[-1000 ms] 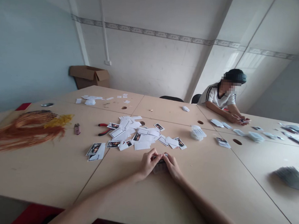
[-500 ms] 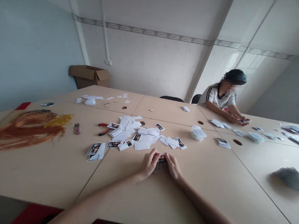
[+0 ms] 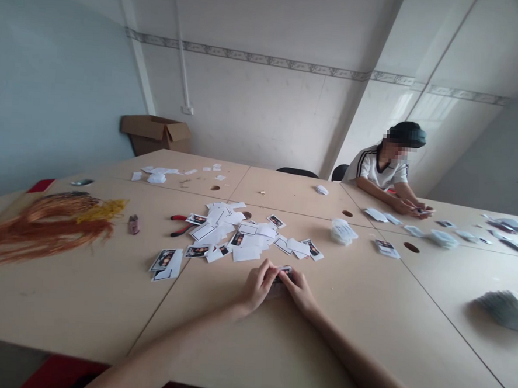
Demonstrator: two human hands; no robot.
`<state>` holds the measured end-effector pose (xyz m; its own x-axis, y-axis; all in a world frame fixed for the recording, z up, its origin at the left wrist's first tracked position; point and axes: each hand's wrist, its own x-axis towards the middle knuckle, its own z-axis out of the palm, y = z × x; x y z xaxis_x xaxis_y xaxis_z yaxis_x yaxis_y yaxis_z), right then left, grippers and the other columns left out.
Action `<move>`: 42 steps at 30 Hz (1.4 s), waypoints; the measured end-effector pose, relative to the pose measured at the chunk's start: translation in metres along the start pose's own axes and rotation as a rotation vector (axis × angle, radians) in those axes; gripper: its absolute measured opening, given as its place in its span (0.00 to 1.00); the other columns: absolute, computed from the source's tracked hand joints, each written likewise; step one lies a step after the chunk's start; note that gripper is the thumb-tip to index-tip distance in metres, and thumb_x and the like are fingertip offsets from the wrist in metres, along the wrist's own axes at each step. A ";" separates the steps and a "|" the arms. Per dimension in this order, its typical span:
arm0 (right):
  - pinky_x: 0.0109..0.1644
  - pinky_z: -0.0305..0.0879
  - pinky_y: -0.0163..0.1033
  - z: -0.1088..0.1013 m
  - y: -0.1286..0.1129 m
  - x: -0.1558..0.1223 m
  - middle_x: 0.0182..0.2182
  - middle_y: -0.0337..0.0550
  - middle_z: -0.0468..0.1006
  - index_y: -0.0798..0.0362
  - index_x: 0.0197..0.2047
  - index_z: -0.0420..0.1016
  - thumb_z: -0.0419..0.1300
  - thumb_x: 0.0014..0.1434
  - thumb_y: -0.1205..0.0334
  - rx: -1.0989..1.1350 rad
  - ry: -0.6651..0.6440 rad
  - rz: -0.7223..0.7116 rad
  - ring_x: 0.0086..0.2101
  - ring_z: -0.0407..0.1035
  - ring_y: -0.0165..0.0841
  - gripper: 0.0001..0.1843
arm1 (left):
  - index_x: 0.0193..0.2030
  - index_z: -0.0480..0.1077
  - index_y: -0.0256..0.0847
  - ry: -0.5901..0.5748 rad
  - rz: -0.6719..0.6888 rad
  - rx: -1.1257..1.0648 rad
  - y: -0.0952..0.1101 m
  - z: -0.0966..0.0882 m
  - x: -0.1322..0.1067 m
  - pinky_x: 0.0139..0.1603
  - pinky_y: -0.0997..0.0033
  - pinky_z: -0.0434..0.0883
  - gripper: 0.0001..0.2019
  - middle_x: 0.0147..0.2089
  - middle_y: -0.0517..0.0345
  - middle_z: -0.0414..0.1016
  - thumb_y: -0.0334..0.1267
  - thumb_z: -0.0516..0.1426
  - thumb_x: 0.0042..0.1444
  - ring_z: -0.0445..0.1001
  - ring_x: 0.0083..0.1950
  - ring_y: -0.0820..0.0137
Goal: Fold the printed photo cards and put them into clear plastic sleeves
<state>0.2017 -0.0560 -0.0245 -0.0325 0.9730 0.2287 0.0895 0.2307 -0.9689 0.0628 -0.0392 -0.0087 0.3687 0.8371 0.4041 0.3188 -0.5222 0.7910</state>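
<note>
My left hand point(image 3: 260, 283) and my right hand point(image 3: 298, 289) meet over the table, both closed on a small dark-printed card point(image 3: 284, 271). The thumbs and fingertips press at its upper part and cover much of it. Below the card a clear, see-through piece point(image 3: 277, 294) hangs between the hands; it looks like a plastic sleeve, though its edges are faint. Just beyond my fingers spreads a loose pile of white and photo-printed cards point(image 3: 246, 253). A smaller group of cards point(image 3: 167, 264) lies to the left.
Red-handled pliers point(image 3: 178, 231), a small pinkish tool point(image 3: 134, 224) and a bundle of orange-brown cords point(image 3: 64, 223) lie leftward. A clear stack of sleeves point(image 3: 343, 231) stands right of the pile. Another person point(image 3: 377, 169) handles something across the table. A cardboard box point(image 3: 155, 135) stands behind.
My right thumb has moved left across the card, and both hands' fingertips are closer together. The card is more covered and slightly tilted. The scattered cards have stayed put.
</note>
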 end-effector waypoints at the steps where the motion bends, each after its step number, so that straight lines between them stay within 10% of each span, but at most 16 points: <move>1: 0.29 0.56 0.32 0.000 0.001 0.000 0.23 0.37 0.68 0.56 0.29 0.69 0.55 0.51 0.52 0.015 0.006 0.000 0.26 0.60 0.28 0.14 | 0.31 0.62 0.39 0.005 0.014 0.012 0.000 0.000 -0.001 0.28 0.78 0.64 0.10 0.26 0.60 0.71 0.42 0.46 0.57 0.70 0.27 0.73; 10: 0.31 0.57 0.32 -0.005 0.003 0.003 0.25 0.37 0.69 0.54 0.29 0.67 0.59 0.47 0.54 0.167 0.100 -0.032 0.27 0.62 0.28 0.12 | 0.33 0.61 0.40 0.008 0.082 -0.054 0.002 0.005 -0.002 0.35 0.75 0.69 0.06 0.34 0.55 0.75 0.40 0.50 0.55 0.74 0.35 0.70; 16: 0.33 0.59 0.33 -0.005 0.011 0.003 0.26 0.38 0.70 0.53 0.31 0.68 0.59 0.47 0.55 0.208 0.134 -0.042 0.28 0.63 0.29 0.11 | 0.55 0.53 0.42 -0.070 0.125 -0.129 0.004 0.005 0.000 0.47 0.70 0.68 0.18 0.48 0.53 0.71 0.37 0.45 0.58 0.70 0.48 0.70; 42: 0.35 0.61 0.35 0.000 0.002 -0.001 0.27 0.39 0.69 0.54 0.31 0.65 0.55 0.51 0.52 0.246 0.167 -0.035 0.30 0.64 0.30 0.13 | 0.50 0.60 0.42 -0.045 0.271 0.069 -0.001 0.006 0.002 0.52 0.66 0.64 0.14 0.48 0.53 0.68 0.32 0.46 0.57 0.66 0.50 0.69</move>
<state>0.2020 -0.0564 -0.0270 0.1347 0.9576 0.2546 -0.1533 0.2740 -0.9494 0.0684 -0.0384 -0.0111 0.4868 0.6581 0.5743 0.2613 -0.7371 0.6232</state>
